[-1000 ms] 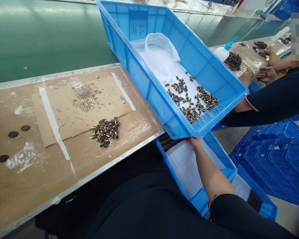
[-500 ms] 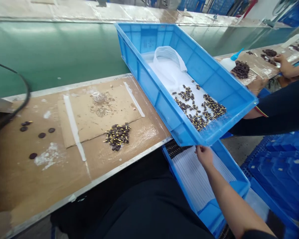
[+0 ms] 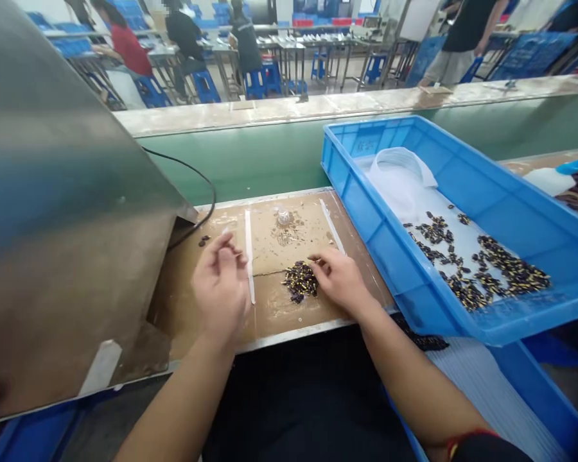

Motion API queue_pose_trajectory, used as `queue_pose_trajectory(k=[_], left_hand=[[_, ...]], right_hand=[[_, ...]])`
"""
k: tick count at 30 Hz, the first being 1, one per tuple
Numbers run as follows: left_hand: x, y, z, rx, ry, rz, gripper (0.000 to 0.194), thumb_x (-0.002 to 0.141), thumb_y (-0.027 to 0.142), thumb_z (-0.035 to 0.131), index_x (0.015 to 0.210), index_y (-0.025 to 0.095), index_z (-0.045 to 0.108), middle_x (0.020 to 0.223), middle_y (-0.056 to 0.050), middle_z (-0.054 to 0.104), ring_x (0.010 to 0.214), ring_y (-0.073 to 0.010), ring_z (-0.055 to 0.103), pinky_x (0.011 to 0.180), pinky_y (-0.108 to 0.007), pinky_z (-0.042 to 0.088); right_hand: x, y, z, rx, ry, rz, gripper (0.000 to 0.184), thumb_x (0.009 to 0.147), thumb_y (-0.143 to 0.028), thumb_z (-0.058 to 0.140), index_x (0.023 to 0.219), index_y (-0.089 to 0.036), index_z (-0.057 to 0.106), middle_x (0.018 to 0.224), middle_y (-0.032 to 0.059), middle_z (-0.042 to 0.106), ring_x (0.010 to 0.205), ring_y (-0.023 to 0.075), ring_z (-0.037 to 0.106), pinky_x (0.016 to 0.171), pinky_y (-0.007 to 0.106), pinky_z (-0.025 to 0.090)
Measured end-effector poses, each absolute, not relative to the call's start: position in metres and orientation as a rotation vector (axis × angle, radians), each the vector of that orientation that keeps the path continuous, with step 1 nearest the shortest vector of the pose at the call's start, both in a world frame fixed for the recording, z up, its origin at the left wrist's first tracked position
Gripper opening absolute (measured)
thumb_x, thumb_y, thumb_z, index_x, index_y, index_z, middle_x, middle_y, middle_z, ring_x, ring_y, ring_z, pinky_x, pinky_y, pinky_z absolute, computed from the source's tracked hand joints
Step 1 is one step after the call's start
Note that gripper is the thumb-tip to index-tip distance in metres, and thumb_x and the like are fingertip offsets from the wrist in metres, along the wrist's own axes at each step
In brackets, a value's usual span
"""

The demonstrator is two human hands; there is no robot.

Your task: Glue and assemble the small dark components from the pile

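A small heap of dark parts with yellow ends [image 3: 299, 281] lies at the front edge of a cardboard sheet [image 3: 267, 247] on the bench. My right hand [image 3: 340, 277] is at the right side of this heap, thumb and forefinger closed in a pinch; whatever is between the tips is too small to make out. My left hand [image 3: 221, 282] is raised left of the heap, apart from it, palm partly turned up and fingers curled in. Its fingertips are slightly blurred, and any small thing in them cannot be identified.
A large blue crate [image 3: 395, 250] with more dark and yellow parts [image 3: 513, 269] on white foam stands at the right. Below it is another blue crate with a white ribbed sheet [image 3: 486, 378]. A metal housing [image 3: 77, 212] and black cable [image 3: 207, 179] are at the left.
My view has swung left. My right hand has moved from the lower crate's edge to the heap on the bench. My left hand has come into view.
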State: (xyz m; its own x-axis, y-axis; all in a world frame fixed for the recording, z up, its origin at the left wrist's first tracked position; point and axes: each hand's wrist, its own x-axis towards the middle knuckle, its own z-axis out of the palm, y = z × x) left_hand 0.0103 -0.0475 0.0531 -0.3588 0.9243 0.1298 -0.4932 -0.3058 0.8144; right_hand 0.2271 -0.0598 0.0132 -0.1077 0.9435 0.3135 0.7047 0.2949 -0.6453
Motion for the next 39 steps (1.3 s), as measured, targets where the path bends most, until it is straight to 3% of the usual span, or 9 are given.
queue_pose_trajectory(k=[3, 6, 10, 13, 18, 22, 27, 31, 39], left_hand=[[0.022, 0.008, 0.05, 0.47, 0.784, 1.641, 0.006, 0.095, 0.014, 0.064, 0.095, 0.01, 0.069, 0.087, -0.006, 0.056, 0.073, -0.0073, 0.053, 0.064, -0.015, 0.044], [0.025, 0.045, 0.049, 0.284, 0.748, 1.542, 0.014, 0.099, 0.009, 0.054, 0.093, 0.008, 0.067, 0.083, -0.006, 0.054, 0.071, -0.0074, 0.054, 0.061, -0.014, 0.043], [0.013, 0.057, 0.039, 0.318, 0.58, 1.471, 0.008, 0.094, 0.013, 0.065, 0.1, 0.007, 0.068, 0.089, -0.007, 0.056, 0.076, -0.0078, 0.056, 0.067, -0.015, 0.048], [0.004, 0.056, 0.028, 0.38, 0.468, 1.436, 0.022, 0.085, 0.018, 0.079, 0.102, 0.009, 0.07, 0.092, -0.007, 0.058, 0.079, -0.0084, 0.056, 0.071, -0.016, 0.051], [0.002, 0.051, 0.018, 0.417, 0.465, 1.427, 0.045, 0.067, 0.028, 0.094, 0.101, 0.011, 0.072, 0.093, -0.005, 0.061, 0.08, -0.009, 0.059, 0.074, -0.017, 0.053], [0.007, 0.049, 0.012, 0.446, 0.701, 1.422, 0.052, 0.056, 0.031, 0.099, 0.095, 0.011, 0.072, 0.084, -0.004, 0.065, 0.073, -0.0083, 0.061, 0.07, -0.017, 0.053], [0.01, 0.051, 0.003, 0.56, 0.915, 1.457, 0.057, 0.053, 0.037, 0.098, 0.096, 0.01, 0.073, 0.079, -0.004, 0.067, 0.07, -0.0091, 0.062, 0.069, -0.019, 0.052], [0.011, 0.051, 0.001, 0.621, 0.971, 1.475, 0.057, 0.055, 0.042, 0.096, 0.097, 0.01, 0.073, 0.079, -0.004, 0.067, 0.069, -0.0087, 0.061, 0.067, -0.019, 0.051], [0.014, 0.048, 0.003, 0.708, 1.015, 1.463, 0.049, 0.063, 0.04, 0.091, 0.098, 0.011, 0.074, 0.078, -0.004, 0.067, 0.07, -0.0092, 0.06, 0.067, -0.021, 0.049]], right_hand=[[0.222, -0.006, 0.018, -1.624, -2.172, 0.536, 0.011, 0.09, -0.024, 0.068, 0.099, -0.02, 0.074, 0.101, 0.008, 0.075, 0.092, 0.0229, 0.069, 0.087, 0.036, 0.052], [0.211, 0.019, 0.023, -1.651, -2.397, 0.546, 0.01, 0.079, -0.02, 0.076, 0.089, -0.022, 0.076, 0.093, 0.0061, 0.076, 0.089, 0.0236, 0.069, 0.078, 0.033, 0.051], [0.198, 0.027, 0.029, -1.572, -2.543, 0.53, 0.017, 0.071, -0.009, 0.075, 0.076, -0.025, 0.076, 0.079, 0.0032, 0.075, 0.078, 0.0209, 0.068, 0.07, 0.029, 0.049], [0.203, 0.035, 0.037, -1.459, -2.535, 0.561, 0.02, 0.078, -0.009, 0.069, 0.091, -0.022, 0.077, 0.087, 0.0053, 0.076, 0.084, 0.021, 0.068, 0.077, 0.031, 0.051], [0.227, 0.069, 0.045, -1.15, -1.911, 1.052, 0.023, 0.09, -0.028, 0.065, 0.109, -0.018, 0.072, 0.093, 0.0051, 0.074, 0.078, 0.0152, 0.065, 0.076, 0.031, 0.054], [0.228, 0.099, 0.027, -1.03, -1.163, 1.341, 0.032, 0.072, -0.038, 0.08, 0.095, -0.018, 0.073, 0.079, 0.0023, 0.071, 0.07, 0.0134, 0.066, 0.067, 0.026, 0.056], [0.215, 0.115, -0.001, -1.099, -0.944, 1.213, 0.027, 0.066, -0.035, 0.077, 0.087, -0.02, 0.071, 0.076, 0.001, 0.069, 0.07, 0.0135, 0.069, 0.063, 0.024, 0.055], [0.208, 0.121, -0.009, -1.16, -1.002, 1.035, 0.026, 0.073, -0.033, 0.072, 0.094, -0.018, 0.073, 0.079, 0.0015, 0.07, 0.073, 0.0143, 0.069, 0.07, 0.026, 0.056], [0.205, 0.114, -0.012, -1.27, -1.599, 0.292, 0.024, 0.091, -0.031, 0.061, 0.105, -0.02, 0.078, 0.096, 0.0062, 0.079, 0.07, 0.0159, 0.065, 0.072, 0.031, 0.054]])
